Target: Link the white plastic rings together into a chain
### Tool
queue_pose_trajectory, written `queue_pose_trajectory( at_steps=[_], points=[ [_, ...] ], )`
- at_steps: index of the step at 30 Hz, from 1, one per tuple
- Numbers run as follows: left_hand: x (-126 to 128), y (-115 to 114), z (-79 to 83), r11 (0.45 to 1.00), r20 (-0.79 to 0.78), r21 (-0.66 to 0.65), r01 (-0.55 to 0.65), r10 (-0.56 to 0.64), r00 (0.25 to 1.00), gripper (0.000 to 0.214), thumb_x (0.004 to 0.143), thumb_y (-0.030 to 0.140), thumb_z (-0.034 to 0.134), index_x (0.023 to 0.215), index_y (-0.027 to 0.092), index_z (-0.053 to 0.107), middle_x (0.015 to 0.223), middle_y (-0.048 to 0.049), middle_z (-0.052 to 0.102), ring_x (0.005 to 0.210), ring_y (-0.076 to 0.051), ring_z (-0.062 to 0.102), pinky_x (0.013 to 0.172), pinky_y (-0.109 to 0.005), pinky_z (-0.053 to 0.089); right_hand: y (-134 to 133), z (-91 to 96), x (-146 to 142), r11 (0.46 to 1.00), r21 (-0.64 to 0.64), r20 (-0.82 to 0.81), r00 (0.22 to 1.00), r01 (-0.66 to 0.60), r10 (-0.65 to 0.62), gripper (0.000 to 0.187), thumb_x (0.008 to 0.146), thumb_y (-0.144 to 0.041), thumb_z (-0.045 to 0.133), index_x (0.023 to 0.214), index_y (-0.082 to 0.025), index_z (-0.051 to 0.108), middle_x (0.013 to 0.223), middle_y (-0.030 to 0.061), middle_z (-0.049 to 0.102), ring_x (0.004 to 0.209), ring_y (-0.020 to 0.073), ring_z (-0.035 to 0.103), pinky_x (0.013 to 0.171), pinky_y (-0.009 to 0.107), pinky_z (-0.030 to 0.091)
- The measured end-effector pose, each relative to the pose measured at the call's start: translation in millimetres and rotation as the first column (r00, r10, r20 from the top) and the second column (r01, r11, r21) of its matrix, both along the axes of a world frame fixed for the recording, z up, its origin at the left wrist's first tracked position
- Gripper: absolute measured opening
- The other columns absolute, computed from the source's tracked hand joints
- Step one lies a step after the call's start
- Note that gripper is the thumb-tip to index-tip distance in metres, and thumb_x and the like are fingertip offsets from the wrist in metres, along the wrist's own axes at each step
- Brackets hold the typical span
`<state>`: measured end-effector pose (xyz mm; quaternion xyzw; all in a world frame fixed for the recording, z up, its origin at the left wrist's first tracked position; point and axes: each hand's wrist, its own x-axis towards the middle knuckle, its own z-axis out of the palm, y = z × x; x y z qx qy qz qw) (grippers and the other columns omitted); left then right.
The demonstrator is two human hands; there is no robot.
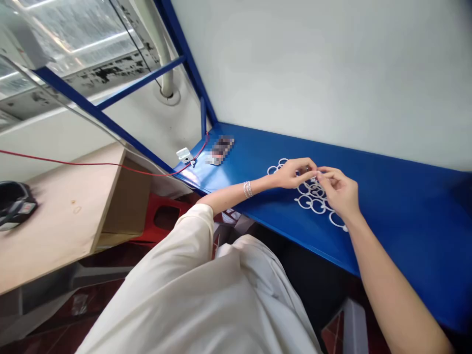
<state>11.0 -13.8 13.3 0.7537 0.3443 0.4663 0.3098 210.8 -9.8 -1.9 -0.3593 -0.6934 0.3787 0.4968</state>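
White plastic rings [316, 205], linked into a flat, lacy cluster, directly under both hands and lying on the blue worktop [400, 221]. Left hand [294, 173] and right hand [338, 192] close together, both narrow, their fingertips [312, 166] pinched at the cluster's upper edge, with the exact piece between them hidden. Silver bangles [248, 189] around the left wrist. Loose loops of the cluster at about 10 o'clock and 4 o'clock from the hands.

Probably very light, thin and slightly springy; likely to slide on the glossy paint, and perhaps fragile at the joins if bent hard. Best hold probably on a single ring's rim, between thumb and forefinger, with the rest left flat. No brand, label or readable writing anywhere in view.

Farther out at 9 to 10 o'clock, near the worktop's back corner, a pixelated flat object [220, 150], too blurred to identify, and a small white plastic box [185, 156] beside a red wire [121, 165]. At 8 o'clock, a red plastic stool [158, 221] and a plywood table [62, 231] carrying a black object [14, 204]. At 7 o'clock, a cream sleeve [191, 231]. At 12 o'clock, a white wall [332, 73].
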Motion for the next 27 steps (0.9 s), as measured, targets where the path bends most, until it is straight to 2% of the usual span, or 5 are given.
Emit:
queue_pose_trajectory(
  at_steps=[8,12,19,24,27],
  points=[
    [-3,15,6.4,0.972,-0.176,0.235,-0.019,0.062,0.982,0.039,0.106,0.052,0.060,0.096,0.016,0.074,0.089,-0.0083,0.076,0.069,-0.012,0.066,0.070,-0.028,0.053,12,-5.7,3,0.991,0.072,-0.016,0.994,0.108,-0.107,0.058,0.072,-0.053,0.093,0.113,-0.021,0.070,0.104,0.0095,0.076,0.087,0.0250,0.073,0.081,0.042,0.062],
    [-7,6,4.9,0.999,-0.086,0.035,-0.022,0.025,0.996,0.038,0.102,0.053,0.068,0.100,0.015,0.076,0.090,-0.0079,0.080,0.070,-0.012,0.071,0.068,-0.025,0.056,4,1.8,4,0.968,0.231,0.215,0.966,0.096,-0.147,0.037,0.085,-0.043,0.084,0.114,-0.023,0.075,0.098,0.0068,0.075,0.075,0.0210,0.065,0.075,0.040,0.058],
    [-6,-2,0.2,0.988,0.062,-0.150,0.025,-0.016,0.998,0.045,0.094,0.057,0.078,0.106,0.014,0.075,0.095,-0.0097,0.083,0.072,-0.014,0.078,0.071,-0.026,0.065,-1,0.3,0,0.941,0.326,0.338,0.918,0.093,-0.208,0.015,0.089,-0.034,0.077,0.097,-0.023,0.072,0.083,0.0036,0.068,0.072,0.0200,0.062,0.069,0.035,0.052],
    [-8,6,-2.3,0.985,0.049,-0.173,0.027,-0.019,0.999,0.050,0.091,0.063,0.078,0.096,0.013,0.077,0.085,-0.0094,0.081,0.060,-0.013,0.071,0.057,-0.024,0.058,-1,2.5,-2,0.974,0.200,0.301,0.940,0.102,-0.160,0.035,0.081,-0.050,0.086,0.083,-0.024,0.061,0.081,0.0025,0.066,0.072,0.0197,0.061,0.070,0.035,0.051],
    [-11,7,0.5,0.994,-0.028,-0.101,0.027,-0.029,0.999,0.044,0.095,0.058,0.075,0.099,0.014,0.078,0.084,-0.0082,0.081,0.059,-0.012,0.068,0.056,-0.024,0.054,-1,3.9,-3,0.993,-0.118,0.108,0.993,-0.031,0.044,0.054,0.080,-0.073,0.082,0.094,-0.026,0.059,0.088,0.0031,0.070,0.070,0.0203,0.065,0.062,0.035,0.053]
  ],
)
